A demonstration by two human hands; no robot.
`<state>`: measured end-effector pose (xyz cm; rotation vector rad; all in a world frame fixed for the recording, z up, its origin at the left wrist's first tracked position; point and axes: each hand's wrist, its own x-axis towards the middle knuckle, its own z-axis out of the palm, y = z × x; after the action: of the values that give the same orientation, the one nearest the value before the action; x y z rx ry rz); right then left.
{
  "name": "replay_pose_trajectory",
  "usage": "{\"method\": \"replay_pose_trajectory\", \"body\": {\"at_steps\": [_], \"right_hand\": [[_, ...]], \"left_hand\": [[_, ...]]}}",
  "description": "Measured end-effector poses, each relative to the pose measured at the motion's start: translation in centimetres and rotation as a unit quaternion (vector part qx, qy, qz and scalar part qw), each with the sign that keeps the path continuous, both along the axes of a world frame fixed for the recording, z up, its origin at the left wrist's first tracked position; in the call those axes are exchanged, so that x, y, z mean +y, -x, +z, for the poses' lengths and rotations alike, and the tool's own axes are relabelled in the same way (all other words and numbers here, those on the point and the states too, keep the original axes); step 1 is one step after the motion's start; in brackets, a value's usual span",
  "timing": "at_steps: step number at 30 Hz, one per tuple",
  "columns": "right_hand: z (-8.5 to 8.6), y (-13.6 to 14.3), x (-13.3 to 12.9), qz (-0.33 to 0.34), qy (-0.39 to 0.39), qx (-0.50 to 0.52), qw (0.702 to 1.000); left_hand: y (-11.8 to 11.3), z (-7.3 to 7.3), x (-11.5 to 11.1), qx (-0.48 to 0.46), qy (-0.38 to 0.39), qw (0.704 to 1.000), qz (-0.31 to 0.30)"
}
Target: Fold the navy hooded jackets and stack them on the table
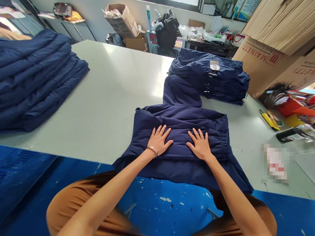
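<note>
A navy blue garment (179,118) lies partly folded on the table in front of me, its lower part hanging over the front edge. My left hand (158,141) rests palm down on its middle, fingers spread, with a bangle at the wrist. To the right, my right hand (200,144) lies flat on the same cloth, fingers apart and a ring on one of them. Gathered cloth shows by the garment's right side. A strip of navy fabric (180,91) extends from behind it toward the folded stack of navy garments (209,73), which carries a tag.
The pale table (103,98) reaches far back. A tall pile of navy garments (36,78) stands at the left. Along the right lie a yellow cutter (269,119), a dark bottle (291,133) and an orange container (299,105), near large cardboard boxes (265,60).
</note>
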<state>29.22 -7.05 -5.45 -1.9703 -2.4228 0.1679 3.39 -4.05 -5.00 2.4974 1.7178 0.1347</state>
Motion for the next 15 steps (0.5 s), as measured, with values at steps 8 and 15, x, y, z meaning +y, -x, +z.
{"method": "replay_pose_trajectory", "body": {"at_steps": [8, 15], "right_hand": [[0.1, 0.0, -0.1, -0.007, 0.0, 0.016, 1.0], [1.1, -0.1, 0.2, 0.003, 0.02, 0.003, 1.0]], "left_hand": [[0.1, 0.0, 0.0, -0.002, -0.01, 1.0, -0.004], [-0.2, -0.5, 0.1, -0.023, -0.012, 1.0, 0.014]]}}
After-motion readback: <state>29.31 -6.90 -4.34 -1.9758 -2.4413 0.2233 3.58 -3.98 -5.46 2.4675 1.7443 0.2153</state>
